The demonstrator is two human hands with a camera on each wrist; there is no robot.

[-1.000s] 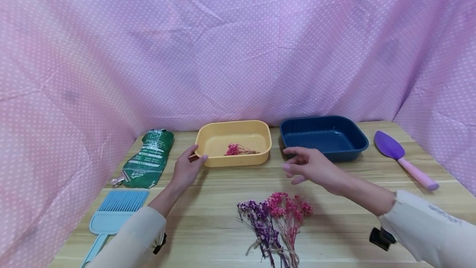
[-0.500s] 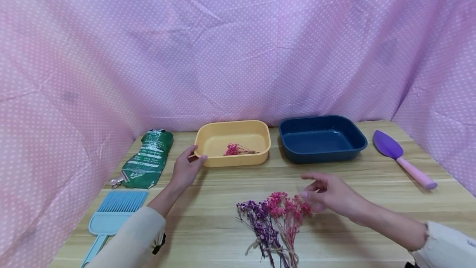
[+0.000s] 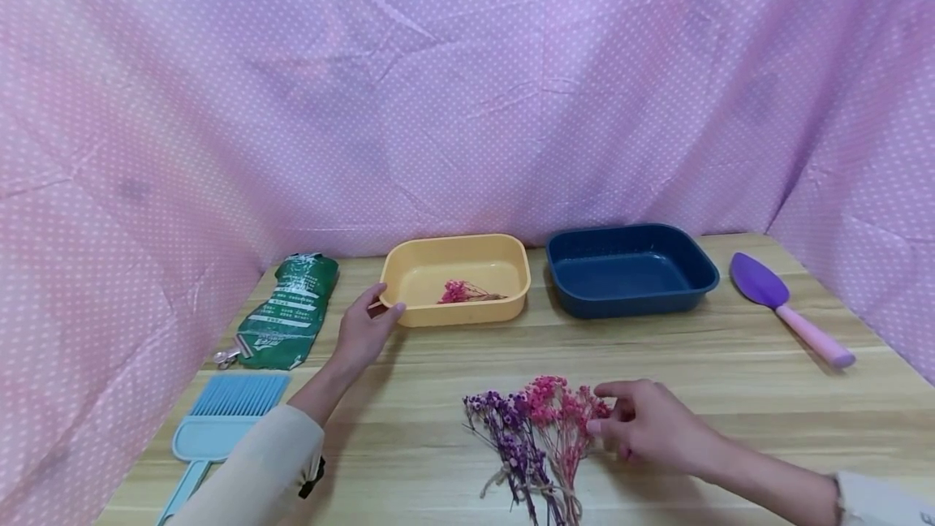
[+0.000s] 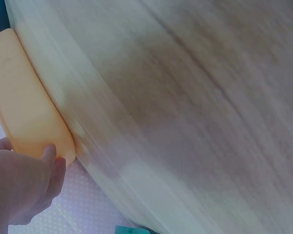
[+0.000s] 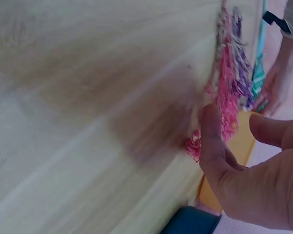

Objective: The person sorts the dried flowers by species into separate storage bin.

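My left hand [image 3: 365, 335] holds the near left corner of the yellow tray [image 3: 460, 315], thumb at the front and fingers at the side. Inside that tray lies a small sprig of pink dried flowers [image 3: 458, 292]. In front, on the table, a bunch of pink dried flowers [image 3: 558, 404] lies beside a purple bunch [image 3: 514, 437], both tied with twine. At the right edge of the pink blooms is my right hand [image 3: 646, 428]. Its thumb and index finger stand apart, with the blooms close to the fingertips in the right wrist view.
A navy blue tray [image 3: 628, 303] stands right of the yellow one. Farther right lies a purple scoop with a pink handle [image 3: 811, 335]. At left are a green packet [image 3: 288, 319] with a metal clip [image 3: 232, 353] and a light blue brush [image 3: 219, 433]. A pink dotted cloth [image 3: 467, 104] hangs behind.
My right hand has come back from the navy tray's front, down toward me, to the pink flowers. My left hand keeps its place on the yellow tray.
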